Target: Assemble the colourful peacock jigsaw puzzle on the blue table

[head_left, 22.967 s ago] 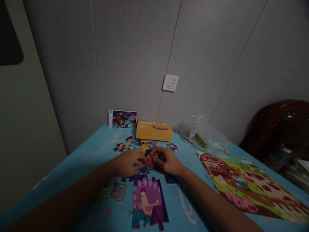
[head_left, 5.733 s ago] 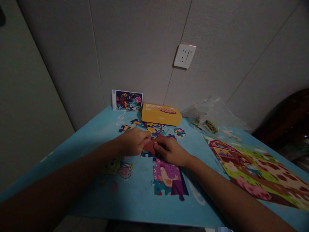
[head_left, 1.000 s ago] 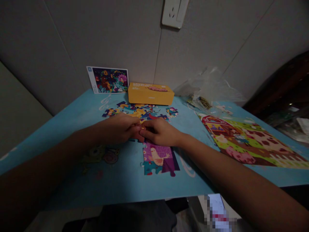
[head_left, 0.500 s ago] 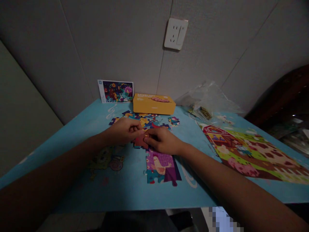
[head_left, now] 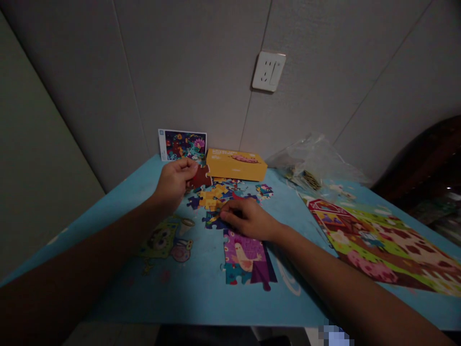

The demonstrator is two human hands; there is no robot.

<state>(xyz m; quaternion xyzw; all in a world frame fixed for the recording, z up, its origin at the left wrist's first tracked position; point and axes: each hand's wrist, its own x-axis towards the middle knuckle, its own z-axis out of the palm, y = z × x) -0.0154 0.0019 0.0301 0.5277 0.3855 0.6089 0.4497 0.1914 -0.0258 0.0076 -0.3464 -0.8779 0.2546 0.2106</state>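
My left hand point(head_left: 176, 180) is raised in front of the yellow box, its thumb and fingers pinching a dark red puzzle piece point(head_left: 201, 179). Lower and to the right, my right hand point(head_left: 248, 217) is closed, thumb and forefinger together at the edge of a dark blue puzzle piece point(head_left: 213, 221). Yellow puzzle pieces point(head_left: 212, 194) lie among other loose pieces just beyond the fingertips. Below my right hand is a joined purple puzzle section point(head_left: 245, 257) with a pale figure on it. My right hand hides part of the pieces.
A yellow box point(head_left: 236, 166) stands by the wall, with a picture card point(head_left: 184, 145) leaning to its left. To the right are a clear plastic bag point(head_left: 317, 161) with contents and a farm picture point(head_left: 382, 240). Everything rests on a blue printed tablecloth point(head_left: 144, 288).
My hands have parted from where they met. My left hand has moved with the red piece up toward the box; my right hand stays low over the pieces. The view has shifted slightly.
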